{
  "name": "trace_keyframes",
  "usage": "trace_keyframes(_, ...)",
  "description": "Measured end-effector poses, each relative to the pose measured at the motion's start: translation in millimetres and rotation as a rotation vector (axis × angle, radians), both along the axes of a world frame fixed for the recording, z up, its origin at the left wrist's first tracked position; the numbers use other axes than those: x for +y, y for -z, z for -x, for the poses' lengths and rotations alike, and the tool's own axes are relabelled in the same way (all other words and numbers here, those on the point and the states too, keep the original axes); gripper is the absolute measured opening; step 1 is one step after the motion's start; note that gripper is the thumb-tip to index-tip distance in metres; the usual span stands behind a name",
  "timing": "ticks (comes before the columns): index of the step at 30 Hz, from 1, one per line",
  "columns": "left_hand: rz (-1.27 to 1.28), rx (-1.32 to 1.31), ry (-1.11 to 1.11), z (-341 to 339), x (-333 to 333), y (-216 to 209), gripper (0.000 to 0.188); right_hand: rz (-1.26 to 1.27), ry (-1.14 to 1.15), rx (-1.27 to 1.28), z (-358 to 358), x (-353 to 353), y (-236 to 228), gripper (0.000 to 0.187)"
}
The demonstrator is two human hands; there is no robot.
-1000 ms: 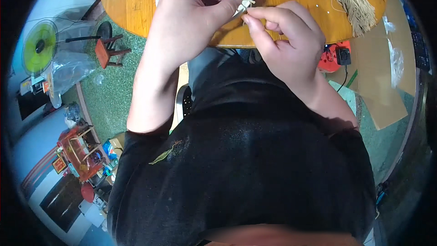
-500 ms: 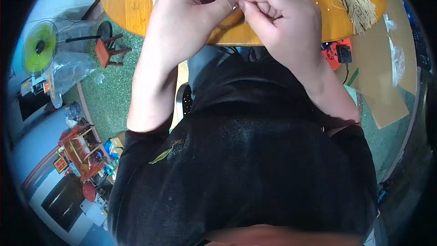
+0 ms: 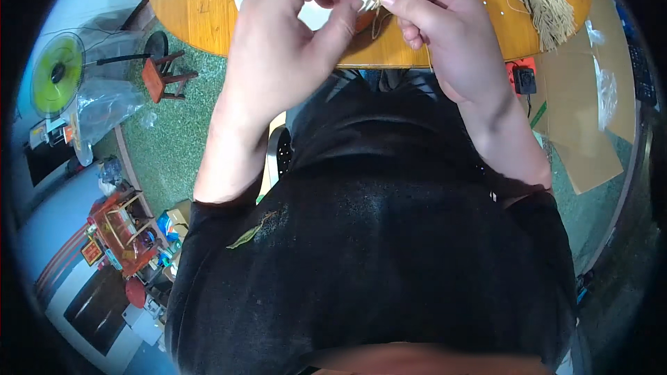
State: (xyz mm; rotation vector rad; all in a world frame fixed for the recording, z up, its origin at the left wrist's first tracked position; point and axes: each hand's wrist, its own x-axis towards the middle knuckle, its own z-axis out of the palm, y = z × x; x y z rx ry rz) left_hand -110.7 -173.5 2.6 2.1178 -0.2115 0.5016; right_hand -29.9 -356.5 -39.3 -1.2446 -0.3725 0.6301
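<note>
It's up on the person's head, that camera, the left of a pair, peering steeply down past the black shirt (image 3: 389,250), so near it fills the lower middle. It looks out to the left hand (image 3: 295,28), the right hand (image 3: 455,35) and the table (image 3: 187,14) along the top edge, while the wide fisheye catches the fan (image 3: 59,73) off left and the cardboard (image 3: 583,118) off right, edges bending toward the dark rim.
</note>
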Motion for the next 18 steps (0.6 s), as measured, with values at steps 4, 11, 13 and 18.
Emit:
trace_keyframes(4, -0.447, -0.123, -0.029, 3, -2, -8, 0.023, -0.013, -0.032, 0.096, -1, -4, 3, 0.019)
trace_keyframes(11, -0.438, -0.108, -0.073, 5, -2, 9, 0.015, -0.103, -0.049, 0.146, 6, -1, 6, 0.021)
trace_keyframes(13, -0.367, -0.071, -0.066, 6, -4, 7, 0.011, -0.113, -0.040, 0.135, 5, -3, 6, 0.019)
trace_keyframes(18, -0.427, -0.140, -0.071, 2, -1, 13, 0.010, -0.044, 0.003, -0.046, 10, -2, 3, 0.019)
